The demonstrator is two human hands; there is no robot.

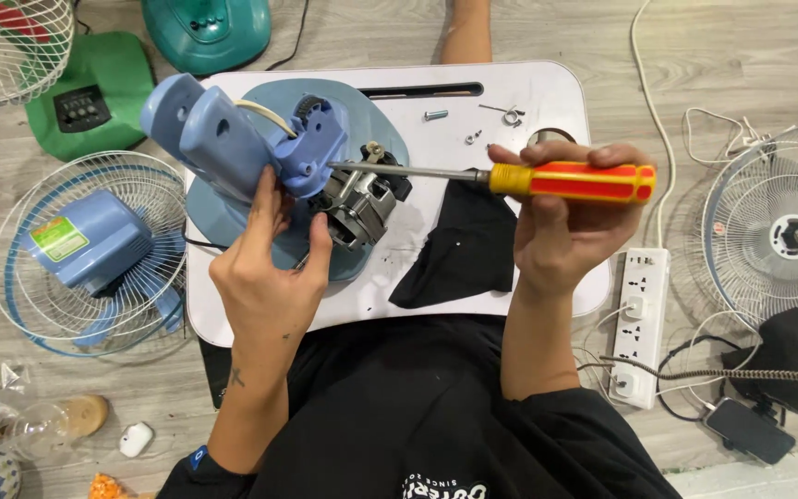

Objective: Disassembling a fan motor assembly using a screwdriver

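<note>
Currently the left hand (265, 268) grips the blue fan neck (233, 139) from below, fingers wrapped round the housing and thumb pressed beside the motor (362, 203). The assembly is held tilted above the round blue base (376, 139), which lies on the white tray table (547, 92). The right hand (561, 217) is closed round the orange-and-red handle of the screwdriver (528, 178); the shaft runs level to the left and its tip meets the blue housing just above the motor. Whether the tip is seated in a screw head cannot be told from this view

Risks, as judged:
- Tip slip. The shaft points toward the left hand's fingers, close by the tip. If the blade rides out of the slot under push, it could jab them or gouge the plastic
- Unsteady hold. The neck is propped by one hand only, not clamped; torque from the screwdriver could twist it and strain the white wire (265, 113) that loops out of the housing
- Loose parts. A bolt (435, 115), a nut (473, 138) and a spring clip (508, 115) lie bare on the tray near its far edge; a bump of the table could roll them onto the floor among the cables
- Black cloth (464, 245) lies under the right wrist and could hide a dropped screw
</note>
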